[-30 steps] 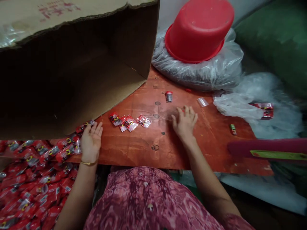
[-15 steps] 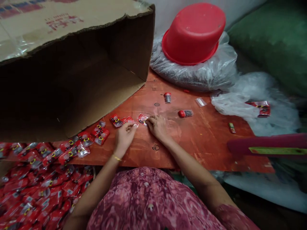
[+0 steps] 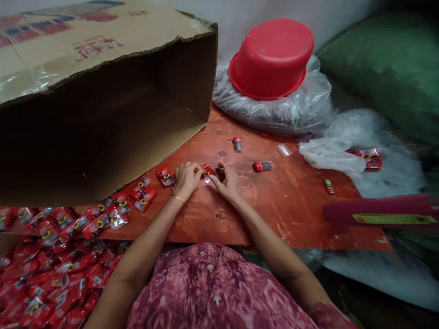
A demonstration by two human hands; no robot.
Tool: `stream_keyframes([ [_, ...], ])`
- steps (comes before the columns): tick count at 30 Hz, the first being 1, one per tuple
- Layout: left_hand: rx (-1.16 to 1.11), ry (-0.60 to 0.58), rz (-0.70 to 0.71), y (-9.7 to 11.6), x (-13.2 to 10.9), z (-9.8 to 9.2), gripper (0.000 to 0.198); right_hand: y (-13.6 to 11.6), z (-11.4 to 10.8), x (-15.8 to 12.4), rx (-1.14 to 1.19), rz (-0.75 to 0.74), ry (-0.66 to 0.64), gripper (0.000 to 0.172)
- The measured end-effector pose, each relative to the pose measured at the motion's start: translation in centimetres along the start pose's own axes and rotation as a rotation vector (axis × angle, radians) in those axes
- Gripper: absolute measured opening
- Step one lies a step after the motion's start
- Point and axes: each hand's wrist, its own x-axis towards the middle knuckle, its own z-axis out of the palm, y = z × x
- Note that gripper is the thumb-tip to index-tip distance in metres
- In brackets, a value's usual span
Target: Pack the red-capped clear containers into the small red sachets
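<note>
My left hand (image 3: 187,179), with a thin gold bangle at the wrist, pinches a small red sachet (image 3: 207,172) at its left end. My right hand (image 3: 226,183) sits just beside it, fingers apart, fingertips against the sachet's lower edge. Close by on the orange-red board (image 3: 274,214) lie more red sachets (image 3: 166,176), and a few others (image 3: 144,194) lie nearer my left wrist. A large heap of red sachets (image 3: 44,283) spreads below the board's left edge. A red-capped tube (image 3: 263,167) lies to the right of my right hand.
A cardboard box (image 3: 103,137) lies on its side at the left. Further back are a small jar (image 3: 237,144), a red basin (image 3: 272,59) upturned on a plastic bag (image 3: 270,105), and a green sack (image 3: 384,68). A magenta bar (image 3: 377,210) crosses the right.
My hands have come together from far apart, and my left hand has moved right from the heap. A sachet is now pinched between them, and the red-capped tube has appeared on the board.
</note>
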Motion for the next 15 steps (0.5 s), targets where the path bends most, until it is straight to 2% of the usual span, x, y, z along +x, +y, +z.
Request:
stream_keyframes([
  [2, -0.072, 0.036, 0.041, 0.3, -0.6, -0.8, 0.018, -0.3, -0.2, 0.2, 0.253, 0.059, -0.038, 0.057],
  [5, -0.171, 0.069, 0.106, 0.9, -1.2, -1.7, 0.016, -1.5, -0.8, 0.2, 0.541, 0.143, -0.135, 0.042],
  [7, -0.283, 0.097, 0.094, 1.3, -1.4, -1.8, 0.014, -2.3, -1.1, 0.0, 0.588, 0.194, -0.121, 0.034],
  [9, -0.472, 0.101, -0.012, 1.6, -1.6, -1.5, 0.017, -2.9, -1.3, -0.4, 0.566, 0.232, -0.056, 0.032],
  [10, -0.598, 0.063, -0.082, 1.8, -1.8, -1.3, 0.022, -3.1, -1.4, -0.6, 0.549, 0.240, -0.023, 0.032],
  [12, -0.858, -0.086, -0.208, 2.1, -2.4, -0.6, 0.033, -3.4, -1.4, -1.0, 0.511, 0.240, 0.031, 0.032],
  [15, -1.097, -0.223, -0.342, 3.0, -3.6, 0.5, 0.043, -3.6, -1.5, -1.4, 0.454, 0.221, 0.081, 0.033],
])
